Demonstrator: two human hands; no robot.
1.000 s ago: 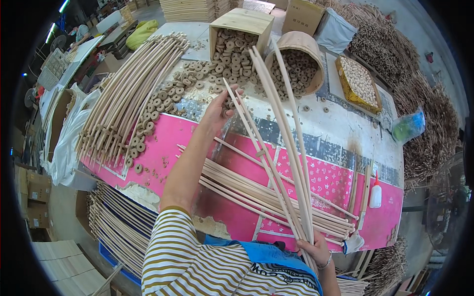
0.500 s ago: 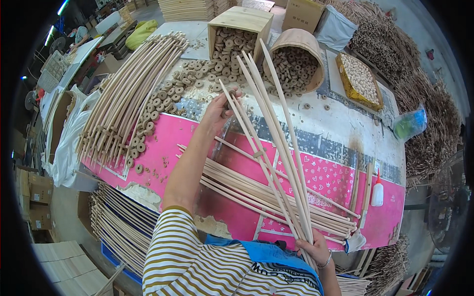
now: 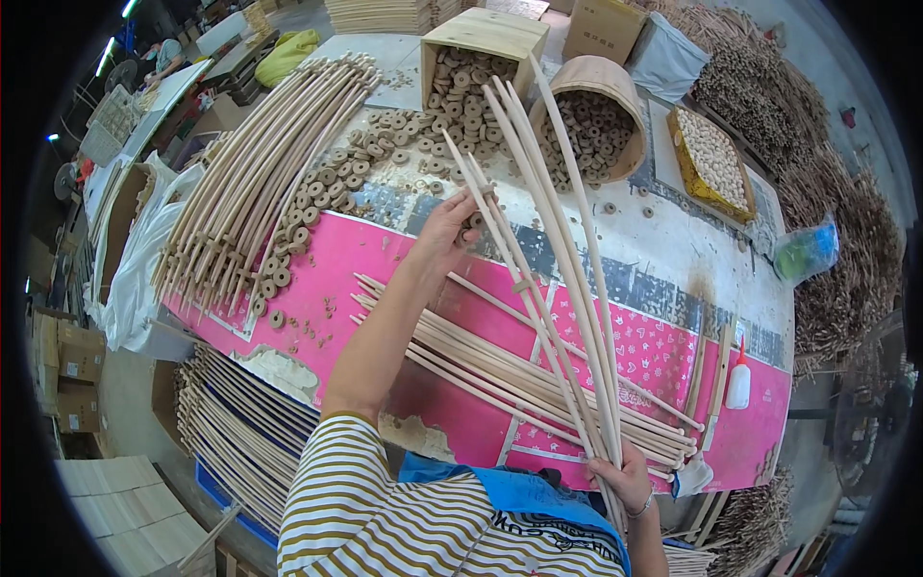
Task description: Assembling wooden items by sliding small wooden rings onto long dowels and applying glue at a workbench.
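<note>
My right hand (image 3: pixel 623 478) is closed round the lower ends of several long pale wooden sticks (image 3: pixel 598 385), which fan out upward over the table. A brown wooden ring (image 3: pixel 521 287) sits partway along one of these sticks. My left hand (image 3: pixel 450 227) is up at the tips of the two leftmost sticks, its fingers closed on small wooden rings (image 3: pixel 472 220). One ring is at a stick's tip by the fingertips; how many lie in the palm is hidden. More round-ended sticks (image 3: pixel 519 370) lie across the pink table covering (image 3: pixel 361 252) beneath my arms.
Loose rings spill from a wooden box (image 3: pixel 486 31) and a round wooden tub (image 3: pixel 630 159). Sticks with rings fitted (image 3: pixel 260 183) are piled at the left. A yellow tray of pale beads (image 3: pixel 716 163), a green-blue bag (image 3: pixel 806 252) and a red-tipped glue bottle (image 3: pixel 738 385) stand at the right.
My left hand has shifted slightly right and down along the stick tips, with a ring now at one tip. The right hand keeps its hold; the whole view has shifted a little.
</note>
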